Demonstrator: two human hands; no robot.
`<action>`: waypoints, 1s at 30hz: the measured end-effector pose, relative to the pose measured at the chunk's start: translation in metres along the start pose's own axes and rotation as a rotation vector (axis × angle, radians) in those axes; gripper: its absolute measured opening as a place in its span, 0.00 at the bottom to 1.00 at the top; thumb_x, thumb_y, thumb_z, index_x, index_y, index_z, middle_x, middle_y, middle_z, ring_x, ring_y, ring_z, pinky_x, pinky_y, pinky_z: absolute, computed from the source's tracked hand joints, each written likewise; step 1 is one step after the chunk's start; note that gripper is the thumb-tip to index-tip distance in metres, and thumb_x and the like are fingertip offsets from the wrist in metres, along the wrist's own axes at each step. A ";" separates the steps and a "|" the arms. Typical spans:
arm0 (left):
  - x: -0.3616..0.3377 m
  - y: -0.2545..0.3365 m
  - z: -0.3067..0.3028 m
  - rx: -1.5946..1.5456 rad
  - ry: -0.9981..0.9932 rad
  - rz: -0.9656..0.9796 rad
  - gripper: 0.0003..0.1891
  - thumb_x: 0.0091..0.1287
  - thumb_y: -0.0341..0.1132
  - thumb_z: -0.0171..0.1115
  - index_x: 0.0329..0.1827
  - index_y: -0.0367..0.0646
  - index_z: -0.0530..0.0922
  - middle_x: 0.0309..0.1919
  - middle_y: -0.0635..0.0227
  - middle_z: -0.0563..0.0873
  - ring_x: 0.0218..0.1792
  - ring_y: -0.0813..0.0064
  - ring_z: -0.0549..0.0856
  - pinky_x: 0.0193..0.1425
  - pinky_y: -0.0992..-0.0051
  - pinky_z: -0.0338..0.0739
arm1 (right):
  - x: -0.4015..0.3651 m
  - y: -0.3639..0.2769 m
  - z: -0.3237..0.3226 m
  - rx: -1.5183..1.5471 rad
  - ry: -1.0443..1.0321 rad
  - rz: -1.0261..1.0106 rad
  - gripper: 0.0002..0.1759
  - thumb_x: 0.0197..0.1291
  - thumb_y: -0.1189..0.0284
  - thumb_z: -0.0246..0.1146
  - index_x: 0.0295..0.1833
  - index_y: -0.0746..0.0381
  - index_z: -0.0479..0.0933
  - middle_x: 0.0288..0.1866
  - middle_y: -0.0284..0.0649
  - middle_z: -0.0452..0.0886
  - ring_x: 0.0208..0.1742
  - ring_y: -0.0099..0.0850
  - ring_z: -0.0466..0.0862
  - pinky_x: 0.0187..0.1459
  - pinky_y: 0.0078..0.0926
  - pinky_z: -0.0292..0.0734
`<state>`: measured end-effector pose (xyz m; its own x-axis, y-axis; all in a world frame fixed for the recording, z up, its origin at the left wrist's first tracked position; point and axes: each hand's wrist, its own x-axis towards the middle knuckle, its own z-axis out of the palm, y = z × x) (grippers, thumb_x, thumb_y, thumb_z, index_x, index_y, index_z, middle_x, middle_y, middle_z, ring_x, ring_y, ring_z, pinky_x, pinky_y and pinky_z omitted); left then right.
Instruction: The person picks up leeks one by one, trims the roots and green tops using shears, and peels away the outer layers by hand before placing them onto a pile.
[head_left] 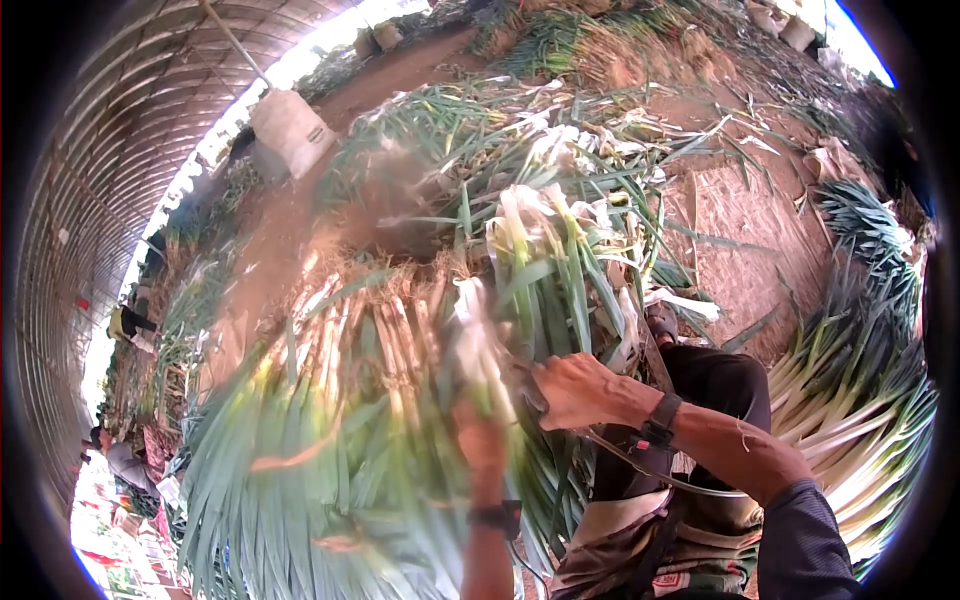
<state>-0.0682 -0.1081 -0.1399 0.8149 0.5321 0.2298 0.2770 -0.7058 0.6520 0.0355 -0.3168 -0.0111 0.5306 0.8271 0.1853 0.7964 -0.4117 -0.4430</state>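
Long green onions [400, 350] lie in a large pile, their roots toward the top and green leaves toward the bottom. Blurred by motion, my left hand [480, 440] is over the pile beside a pale stalk [475, 325]; its fingers cannot be made out. Just to its right, my right hand [580, 390] is closed, with a small dark object [528, 388] at its fingers that I cannot make out. Pale peeled stalks with green leaves [545, 235] lie beyond my hands.
A white sack [290, 132] stands at the upper left. More onions [870, 400] are heaped at the right, near a brown flat sheet [735, 260]. Loose leaves [430, 120] cover ground ahead. A person [130, 465] is at the far lower left.
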 end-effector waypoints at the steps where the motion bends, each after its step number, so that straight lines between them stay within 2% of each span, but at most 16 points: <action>1: -0.001 -0.004 0.002 0.085 0.037 0.084 0.35 0.64 0.39 0.67 0.74 0.36 0.70 0.66 0.42 0.79 0.61 0.40 0.82 0.65 0.51 0.78 | 0.005 0.002 0.001 0.011 -0.019 0.007 0.17 0.47 0.65 0.65 0.38 0.67 0.83 0.23 0.47 0.82 0.22 0.46 0.83 0.26 0.42 0.81; 3: -0.003 0.009 -0.009 0.256 0.109 0.253 0.34 0.65 0.39 0.68 0.74 0.40 0.71 0.65 0.45 0.80 0.59 0.41 0.83 0.63 0.50 0.79 | 0.012 0.002 -0.002 0.056 -0.071 0.064 0.21 0.44 0.64 0.69 0.39 0.69 0.80 0.27 0.51 0.83 0.30 0.51 0.85 0.35 0.46 0.82; 4: -0.006 0.017 -0.015 0.311 0.133 0.243 0.33 0.65 0.39 0.68 0.75 0.40 0.71 0.64 0.46 0.81 0.58 0.42 0.83 0.63 0.50 0.79 | 0.016 0.002 -0.003 0.079 -0.097 0.095 0.23 0.42 0.63 0.72 0.39 0.70 0.79 0.29 0.53 0.83 0.34 0.54 0.86 0.39 0.48 0.82; 6: -0.011 0.032 -0.023 0.421 0.179 0.223 0.33 0.66 0.38 0.67 0.75 0.42 0.71 0.60 0.47 0.83 0.56 0.43 0.83 0.62 0.49 0.79 | 0.027 0.003 -0.004 0.052 -0.156 0.131 0.22 0.42 0.63 0.72 0.39 0.69 0.80 0.29 0.53 0.84 0.33 0.53 0.87 0.39 0.46 0.83; 7: -0.012 0.025 -0.017 0.402 0.130 0.296 0.33 0.66 0.38 0.67 0.75 0.42 0.71 0.59 0.48 0.84 0.56 0.43 0.83 0.62 0.49 0.78 | 0.031 0.004 -0.004 0.039 -0.187 0.150 0.22 0.43 0.63 0.71 0.39 0.69 0.80 0.29 0.53 0.84 0.33 0.53 0.87 0.39 0.46 0.83; 9: -0.011 0.025 -0.014 0.364 0.032 0.439 0.32 0.66 0.37 0.67 0.75 0.42 0.72 0.56 0.48 0.85 0.54 0.43 0.84 0.63 0.48 0.77 | 0.034 0.005 -0.009 0.053 -0.171 0.152 0.26 0.43 0.64 0.71 0.47 0.67 0.80 0.27 0.52 0.85 0.31 0.53 0.87 0.38 0.44 0.83; 10: -0.018 0.028 -0.010 0.333 -0.053 0.275 0.31 0.66 0.42 0.68 0.72 0.43 0.74 0.55 0.47 0.86 0.54 0.43 0.85 0.62 0.49 0.78 | 0.034 0.004 -0.011 0.059 -0.164 0.151 0.28 0.43 0.64 0.71 0.51 0.66 0.80 0.26 0.51 0.85 0.30 0.53 0.87 0.38 0.44 0.83; 13: -0.019 0.008 0.018 0.401 -0.082 -0.039 0.31 0.65 0.48 0.69 0.67 0.41 0.76 0.52 0.46 0.87 0.53 0.42 0.87 0.60 0.51 0.80 | 0.015 -0.005 -0.035 0.297 -0.122 0.122 0.39 0.44 0.63 0.71 0.66 0.61 0.75 0.25 0.49 0.84 0.29 0.53 0.86 0.38 0.43 0.83; 17: 0.007 0.029 0.008 0.290 -0.251 -0.156 0.31 0.61 0.50 0.70 0.62 0.39 0.78 0.48 0.44 0.89 0.52 0.43 0.88 0.57 0.52 0.82 | -0.021 0.003 -0.045 0.139 -0.063 0.042 0.37 0.56 0.62 0.64 0.74 0.52 0.72 0.31 0.43 0.85 0.24 0.37 0.84 0.24 0.35 0.79; 18: 0.014 0.027 0.011 0.298 -0.282 -0.154 0.30 0.61 0.49 0.70 0.61 0.38 0.79 0.48 0.44 0.89 0.50 0.43 0.88 0.56 0.52 0.82 | -0.025 0.001 -0.056 0.162 -0.203 0.171 0.37 0.58 0.60 0.64 0.76 0.52 0.70 0.34 0.45 0.87 0.27 0.39 0.87 0.28 0.38 0.82; 21: 0.030 0.022 0.005 0.251 -0.388 -0.187 0.28 0.60 0.46 0.71 0.59 0.36 0.80 0.46 0.46 0.90 0.46 0.48 0.90 0.52 0.57 0.83 | -0.057 0.002 -0.072 0.178 -0.118 0.165 0.39 0.58 0.59 0.64 0.77 0.52 0.70 0.37 0.50 0.89 0.30 0.42 0.89 0.35 0.41 0.85; 22: 0.033 0.019 0.000 0.225 -0.427 -0.206 0.27 0.60 0.45 0.71 0.58 0.35 0.81 0.46 0.48 0.90 0.45 0.51 0.90 0.50 0.59 0.84 | -0.064 0.001 -0.078 0.226 -0.064 0.185 0.43 0.55 0.57 0.68 0.79 0.53 0.68 0.39 0.54 0.88 0.34 0.46 0.90 0.42 0.41 0.86; 25: 0.026 0.027 -0.032 -0.242 -0.401 -0.273 0.26 0.61 0.41 0.71 0.58 0.33 0.81 0.43 0.56 0.91 0.41 0.62 0.90 0.48 0.66 0.83 | -0.089 0.013 -0.093 0.181 -0.113 0.340 0.44 0.52 0.58 0.72 0.76 0.56 0.70 0.40 0.57 0.88 0.37 0.47 0.90 0.44 0.40 0.85; 26: 0.022 0.053 -0.059 -0.478 -0.456 -0.325 0.23 0.64 0.37 0.69 0.59 0.32 0.81 0.42 0.63 0.90 0.40 0.71 0.88 0.46 0.70 0.82 | -0.095 0.017 -0.094 0.127 -0.160 0.449 0.44 0.47 0.61 0.77 0.71 0.65 0.75 0.46 0.56 0.87 0.45 0.50 0.89 0.50 0.41 0.83; 29: 0.023 0.046 -0.064 -0.560 -0.425 -0.281 0.20 0.66 0.35 0.67 0.59 0.34 0.81 0.42 0.62 0.90 0.40 0.72 0.88 0.45 0.72 0.81 | -0.108 0.022 -0.100 0.309 -0.182 0.586 0.42 0.49 0.62 0.78 0.70 0.67 0.75 0.47 0.57 0.87 0.46 0.47 0.89 0.52 0.39 0.82; 30: 0.021 0.051 -0.067 -0.604 -0.406 -0.294 0.19 0.66 0.33 0.65 0.59 0.35 0.82 0.43 0.63 0.90 0.40 0.74 0.87 0.45 0.73 0.81 | -0.112 0.031 -0.094 0.316 -0.163 0.571 0.41 0.51 0.64 0.78 0.70 0.67 0.75 0.50 0.56 0.87 0.48 0.45 0.89 0.53 0.38 0.82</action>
<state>-0.0707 -0.1012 -0.0538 0.9055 0.3632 -0.2193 0.2803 -0.1243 0.9518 0.0275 -0.4583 0.0371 0.7728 0.5703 -0.2784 0.2677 -0.6907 -0.6718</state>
